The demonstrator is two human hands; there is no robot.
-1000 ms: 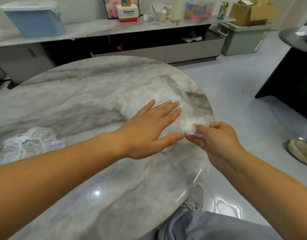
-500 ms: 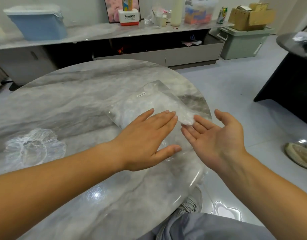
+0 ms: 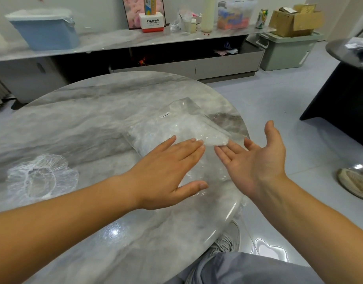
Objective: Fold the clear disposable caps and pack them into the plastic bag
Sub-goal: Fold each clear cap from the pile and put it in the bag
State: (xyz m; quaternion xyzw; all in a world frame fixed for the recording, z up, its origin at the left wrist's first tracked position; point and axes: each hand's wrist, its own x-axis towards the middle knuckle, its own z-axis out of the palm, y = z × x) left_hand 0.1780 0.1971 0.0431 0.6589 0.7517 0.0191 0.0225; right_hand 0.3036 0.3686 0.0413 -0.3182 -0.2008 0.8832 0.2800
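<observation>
from the head camera, the plastic bag (image 3: 182, 128) lies flat on the round marble table (image 3: 94, 124), near the table's right edge, and it is puffy with white crinkly stuff that looks like folded caps already packed in (i cannot count them through the shiny plastic). the bag's long way runs from the far side of the table back toward the person, a bit slanted, and its near end sits under and between the hands. the left hand (image 3: 168, 171) is palm down with straight fingers, pressing flat on the near part of the bag and gripping nothing. the right hand (image 3: 256, 160) is palm up with the fingers spread wide, its fingertips (image 3: 221, 150) right by the end of the white bundle, and it holds nothing too. one more clear cap (image 3: 41, 177) lies open and not folded on the table, well apart from the bag, far off to the left. so the next cap is on the left side, and the left hand is much nearer to it than the right hand. i think that cap needs to be picked up, folded small, and slid into the bag's near end, while the other hand keeps the bag from slipping on the smooth table
</observation>
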